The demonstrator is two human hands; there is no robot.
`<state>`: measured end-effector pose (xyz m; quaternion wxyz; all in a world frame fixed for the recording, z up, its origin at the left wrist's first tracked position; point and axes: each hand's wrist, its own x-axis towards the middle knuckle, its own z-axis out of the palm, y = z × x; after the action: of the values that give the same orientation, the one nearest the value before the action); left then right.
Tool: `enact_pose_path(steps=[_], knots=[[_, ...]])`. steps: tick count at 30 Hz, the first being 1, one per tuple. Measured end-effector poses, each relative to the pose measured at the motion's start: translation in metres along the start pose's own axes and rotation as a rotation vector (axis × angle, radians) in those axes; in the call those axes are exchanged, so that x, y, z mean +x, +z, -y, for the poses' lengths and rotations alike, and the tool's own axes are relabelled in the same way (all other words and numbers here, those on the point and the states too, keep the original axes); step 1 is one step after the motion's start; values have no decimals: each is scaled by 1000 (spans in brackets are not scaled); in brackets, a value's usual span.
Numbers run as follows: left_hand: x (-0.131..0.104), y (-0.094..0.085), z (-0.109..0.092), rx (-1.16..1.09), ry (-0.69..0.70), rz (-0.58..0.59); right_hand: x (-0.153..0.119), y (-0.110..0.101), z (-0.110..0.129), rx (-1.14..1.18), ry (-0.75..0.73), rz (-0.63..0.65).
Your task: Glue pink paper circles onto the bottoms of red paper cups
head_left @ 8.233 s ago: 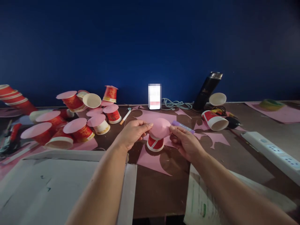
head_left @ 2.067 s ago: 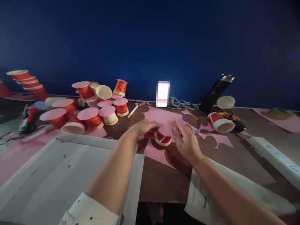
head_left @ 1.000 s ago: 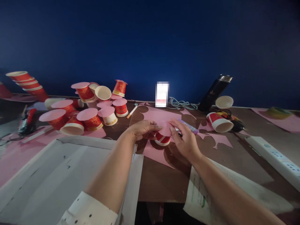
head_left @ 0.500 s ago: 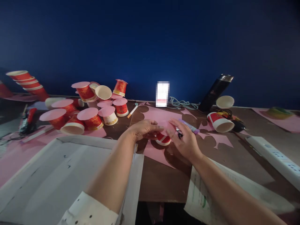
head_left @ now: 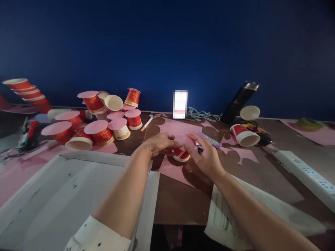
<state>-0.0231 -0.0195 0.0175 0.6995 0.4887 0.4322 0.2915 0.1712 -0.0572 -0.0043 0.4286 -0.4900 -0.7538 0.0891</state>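
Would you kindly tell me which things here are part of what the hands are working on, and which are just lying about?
In hand:
- left hand and right hand
- upturned red cup
- pink paper disc on it
- purple glue stick, just beyond the right hand

Lying about:
- black flask
- power strip
- coiled cable
- white pen

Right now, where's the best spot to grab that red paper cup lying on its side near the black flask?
Probably pinch the red paper cup across its side wall near the rim, coming from above: it lies tipped over, mouth facing front-right, wall exposed on top, black flask behind.
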Motion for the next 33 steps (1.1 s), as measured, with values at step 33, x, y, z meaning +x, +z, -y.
enact_pose_path(steps=[33], knots=[[5, -1, 3, -21, 7, -52, -1, 3, -1, -126, -34, -34]])
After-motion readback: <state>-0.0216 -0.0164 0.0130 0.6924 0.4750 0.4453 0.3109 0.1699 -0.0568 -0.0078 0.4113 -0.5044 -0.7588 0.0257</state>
